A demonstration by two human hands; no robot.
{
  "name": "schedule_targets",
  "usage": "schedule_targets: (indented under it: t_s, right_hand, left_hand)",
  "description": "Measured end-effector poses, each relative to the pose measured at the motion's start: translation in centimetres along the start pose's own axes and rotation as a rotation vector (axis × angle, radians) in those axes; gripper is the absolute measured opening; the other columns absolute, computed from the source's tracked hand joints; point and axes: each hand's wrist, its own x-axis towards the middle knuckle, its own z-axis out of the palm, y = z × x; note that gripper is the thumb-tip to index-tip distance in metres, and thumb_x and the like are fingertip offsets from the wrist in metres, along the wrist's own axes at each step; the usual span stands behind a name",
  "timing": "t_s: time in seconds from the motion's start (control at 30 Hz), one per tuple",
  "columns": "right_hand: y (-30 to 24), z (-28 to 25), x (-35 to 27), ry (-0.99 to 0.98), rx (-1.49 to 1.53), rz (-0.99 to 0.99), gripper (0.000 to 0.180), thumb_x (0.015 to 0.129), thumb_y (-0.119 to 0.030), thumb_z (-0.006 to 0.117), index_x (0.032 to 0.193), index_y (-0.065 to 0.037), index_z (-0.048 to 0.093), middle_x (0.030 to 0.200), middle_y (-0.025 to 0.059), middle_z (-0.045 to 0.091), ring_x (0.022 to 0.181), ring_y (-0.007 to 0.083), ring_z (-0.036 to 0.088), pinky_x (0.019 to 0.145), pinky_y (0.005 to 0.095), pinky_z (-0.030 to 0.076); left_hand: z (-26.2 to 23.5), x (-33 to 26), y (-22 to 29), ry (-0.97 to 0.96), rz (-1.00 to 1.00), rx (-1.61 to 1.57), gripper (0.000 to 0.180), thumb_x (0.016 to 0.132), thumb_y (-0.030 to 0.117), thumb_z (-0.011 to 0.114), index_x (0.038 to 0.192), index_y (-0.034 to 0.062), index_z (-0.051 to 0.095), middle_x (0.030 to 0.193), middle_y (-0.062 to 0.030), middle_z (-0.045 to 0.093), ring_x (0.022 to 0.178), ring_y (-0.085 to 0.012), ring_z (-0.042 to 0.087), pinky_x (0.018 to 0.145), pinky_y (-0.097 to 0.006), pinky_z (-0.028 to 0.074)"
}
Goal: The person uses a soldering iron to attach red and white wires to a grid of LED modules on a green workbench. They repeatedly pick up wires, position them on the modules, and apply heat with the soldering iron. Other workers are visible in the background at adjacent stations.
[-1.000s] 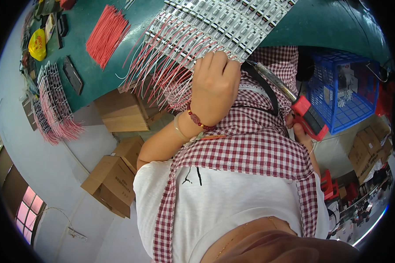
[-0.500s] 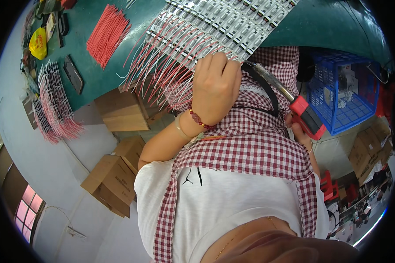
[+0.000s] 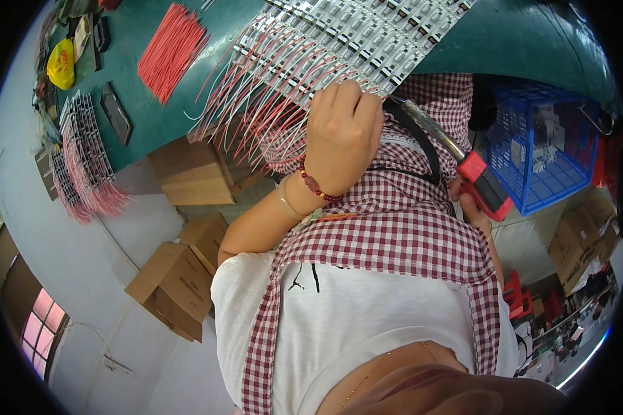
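A panel of small electronic boards lies at the table's front edge. Thin red and white wires hang from its near left side. My left hand is closed at the panel's near corner, back of the hand up; whatever its fingertips pinch is hidden beneath them. My right hand, partly covered by the tool, grips a soldering iron by its red and black handle. The iron slants up and left, its tip by the panel's corner, just right of my left fingers. Whether the tip touches cannot be seen.
Loose red wires lie in a bundle on the green table. Farther left are wired boards, a dark flat case and a yellow bag. A blue crate stands right; cardboard boxes sit below left.
My left hand has shifted slightly to the right at the panel's corner, still closed. The soldering iron and my right hand keep almost the same place.
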Motion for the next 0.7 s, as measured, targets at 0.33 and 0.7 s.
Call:
schedule_targets:
  t_s: [0.33,0.7]
  right_hand:
    - [-1.7,-0.5,0.7,-0.004,0.347,0.119,0.042,0.078,-0.038,0.07,0.086,0.002,0.063,0.067,0.007,0.062,0.059,0.0152,0.059,0.055,0.0262,0.047]
    - [-2.4,0.5,1.9,0.045,0.445,0.136,0.038,0.082,-0.036,0.068,0.084,0.002,0.063,0.069,0.0074,0.061,0.059,0.0148,0.057,0.055,0.0263,0.045]
  left_hand:
    - [-0.1,0.1,0.1,0.002,-0.003,-0.008,0.012,0.07,0.001,0.069,0.075,0.0045,0.059,0.071,-0.0079,0.047,0.068,-0.0266,0.051,0.061,-0.038,0.04]
    - [-1.9,0.9,-1.2,0.044,-0.06,0.164,0.01,0.073,0.011,0.069,0.078,0.0111,0.06,0.079,-0.0026,0.053,0.077,-0.0221,0.052,0.068,-0.036,0.035]
